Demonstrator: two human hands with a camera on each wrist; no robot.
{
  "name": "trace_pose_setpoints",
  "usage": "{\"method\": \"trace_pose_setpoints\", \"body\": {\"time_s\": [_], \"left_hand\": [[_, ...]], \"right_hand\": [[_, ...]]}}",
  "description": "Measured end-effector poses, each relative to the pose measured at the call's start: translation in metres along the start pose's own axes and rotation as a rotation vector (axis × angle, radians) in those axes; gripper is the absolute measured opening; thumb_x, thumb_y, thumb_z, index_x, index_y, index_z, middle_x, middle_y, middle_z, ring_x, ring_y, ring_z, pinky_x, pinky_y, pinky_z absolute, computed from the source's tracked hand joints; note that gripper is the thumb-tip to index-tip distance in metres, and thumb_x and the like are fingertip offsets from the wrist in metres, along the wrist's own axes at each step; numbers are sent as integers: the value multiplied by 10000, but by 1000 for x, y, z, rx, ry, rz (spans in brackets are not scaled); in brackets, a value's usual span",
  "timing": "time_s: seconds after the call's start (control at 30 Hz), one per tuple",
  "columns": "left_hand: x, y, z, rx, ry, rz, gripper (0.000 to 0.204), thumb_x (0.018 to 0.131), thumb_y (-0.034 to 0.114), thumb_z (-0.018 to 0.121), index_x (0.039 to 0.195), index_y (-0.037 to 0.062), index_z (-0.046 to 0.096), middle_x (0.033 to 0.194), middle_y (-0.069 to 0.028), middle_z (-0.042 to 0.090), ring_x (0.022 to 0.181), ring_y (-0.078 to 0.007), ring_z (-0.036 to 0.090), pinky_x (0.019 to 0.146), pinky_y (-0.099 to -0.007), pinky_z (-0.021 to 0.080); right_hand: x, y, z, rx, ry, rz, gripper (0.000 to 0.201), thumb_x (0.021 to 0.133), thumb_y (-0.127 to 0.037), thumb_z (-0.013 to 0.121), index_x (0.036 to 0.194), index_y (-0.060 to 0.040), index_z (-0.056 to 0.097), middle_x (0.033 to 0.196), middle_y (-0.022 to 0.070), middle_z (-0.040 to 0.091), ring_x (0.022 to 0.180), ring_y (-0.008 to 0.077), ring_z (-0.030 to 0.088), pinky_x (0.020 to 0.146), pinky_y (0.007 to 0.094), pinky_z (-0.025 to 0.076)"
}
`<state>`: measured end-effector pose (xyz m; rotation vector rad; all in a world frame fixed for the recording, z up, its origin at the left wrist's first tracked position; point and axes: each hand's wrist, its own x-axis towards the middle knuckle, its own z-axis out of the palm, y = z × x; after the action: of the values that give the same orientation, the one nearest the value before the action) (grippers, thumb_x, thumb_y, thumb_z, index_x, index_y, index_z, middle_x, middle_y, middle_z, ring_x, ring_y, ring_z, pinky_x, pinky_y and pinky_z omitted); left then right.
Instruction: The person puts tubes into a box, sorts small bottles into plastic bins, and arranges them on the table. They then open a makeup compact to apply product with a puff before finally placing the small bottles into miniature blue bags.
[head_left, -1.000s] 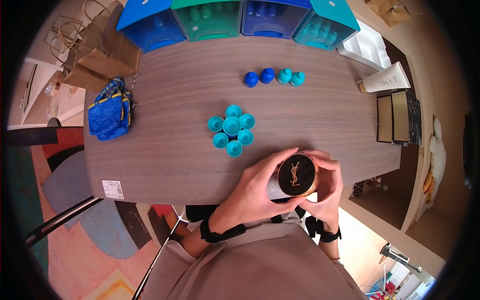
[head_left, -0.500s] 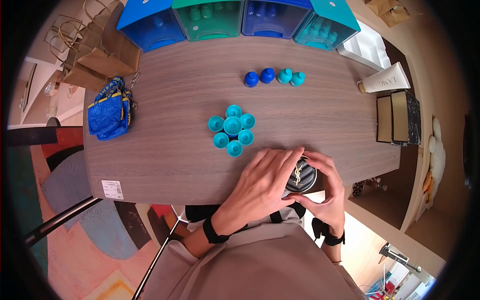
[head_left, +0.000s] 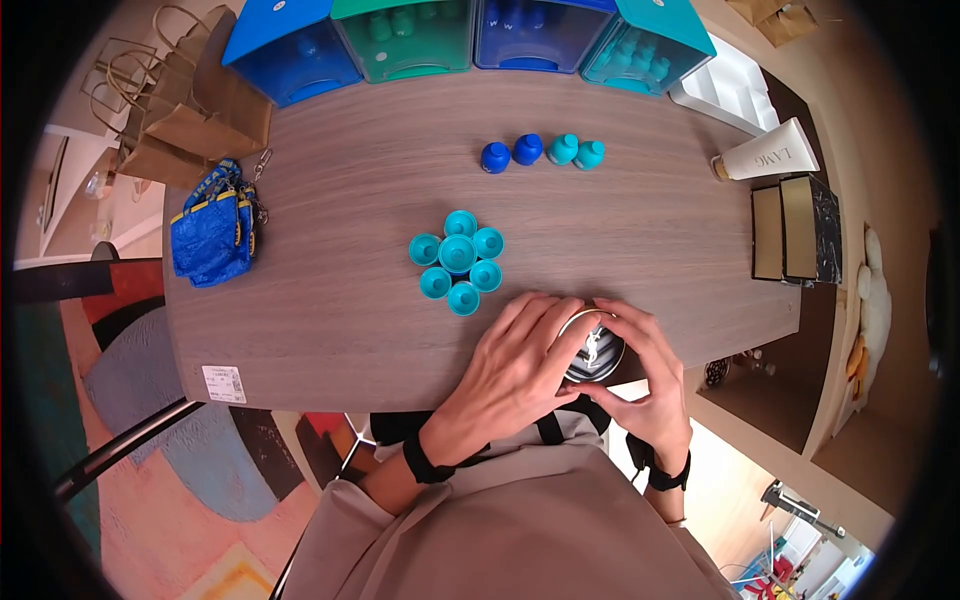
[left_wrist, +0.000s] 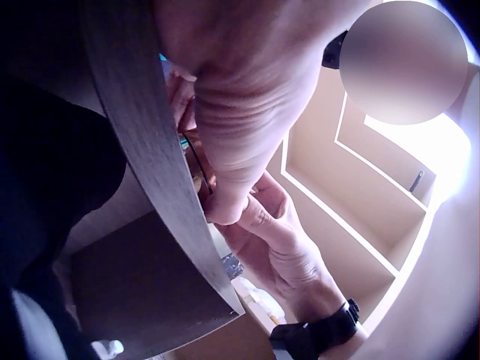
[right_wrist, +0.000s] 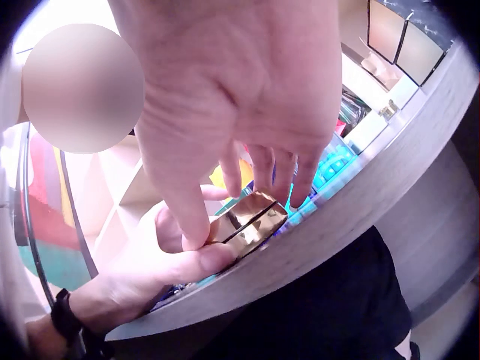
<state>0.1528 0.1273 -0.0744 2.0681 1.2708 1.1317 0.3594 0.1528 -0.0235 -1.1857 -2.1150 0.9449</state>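
Both hands hold a round makeup compact (head_left: 592, 352) at the table's front edge. Its glossy black top carries a light YSL logo, and its gold side (right_wrist: 259, 217) shows in the right wrist view. My left hand (head_left: 515, 358) grips it from the left, with fingers over the top's left part. My right hand (head_left: 652, 378) curls round its right side, thumb at the near rim and fingers at the far rim. In the left wrist view the left hand covers most of the compact.
Several teal cups (head_left: 458, 254) form a flower shape mid-table. Behind them stand small blue bottles (head_left: 495, 157) and teal bottles (head_left: 563, 149). Coloured drawer boxes (head_left: 405, 40) line the back. A blue bag (head_left: 213, 238) lies left; a white tube (head_left: 768, 153) and black box (head_left: 810, 230) are right.
My left hand has shifted from the compact's side to over its top's left part. The compact has turned, its logo now leaning, and its top shows bright stripes. The head view has shifted slightly.
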Motion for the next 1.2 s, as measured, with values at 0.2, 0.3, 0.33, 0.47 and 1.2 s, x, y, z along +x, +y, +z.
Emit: {"method": "trace_pose_setpoints", "body": {"time_s": [0.2, 0.3, 0.33, 0.47, 1.2], "left_hand": [[0, 0, -3, -22, -30, -15, 977, 611, 162, 1008, 1475, 28, 571, 1403, -200, 629, 1253, -426, 620, 1126, -552, 513], [1, 1, -5, -46, -33, -48, 967, 646, 171, 1008, 1487, 40, 552, 1399, -200, 640, 1271, -450, 610, 1124, -566, 504], [3, 1, -5, -69, -41, -75, 943, 680, 198, 1011, 1486, 50, 545, 1398, -199, 653, 1279, -464, 609, 1121, -576, 496], [7, 5, -11, -125, -72, -89, 1056, 673, 105, 979, 1592, 24, 466, 1342, -197, 627, 1301, -433, 574, 1143, -539, 477], [11, 2, -14, -221, -77, -117, 1150, 726, 96, 973, 1693, 63, 350, 1600, -224, 461, 1404, -437, 525, 1171, -519, 455]], "right_hand": [[4, 2, -2, -143, 45, -120, 764, 635, -100, 999, 1323, 46, 702, 1338, 209, 748, 1152, 392, 751, 956, 432, 628], [9, 6, -10, -71, 60, -160, 747, 636, -124, 991, 1308, 42, 709, 1285, 219, 767, 1103, 394, 770, 948, 433, 631], [14, 3, -13, -32, 42, -129, 707, 644, -108, 974, 1286, 39, 717, 1232, 225, 777, 1075, 386, 780, 950, 425, 625], [26, 10, -22, 33, 13, -99, 562, 771, -200, 915, 1238, 49, 728, 1094, 210, 784, 993, 363, 783, 889, 401, 611], [13, 22, 2, 79, 404, 142, 285, 980, 8, 737, 1253, 25, 657, 1137, 122, 700, 803, 165, 653, 788, 299, 542]]}}
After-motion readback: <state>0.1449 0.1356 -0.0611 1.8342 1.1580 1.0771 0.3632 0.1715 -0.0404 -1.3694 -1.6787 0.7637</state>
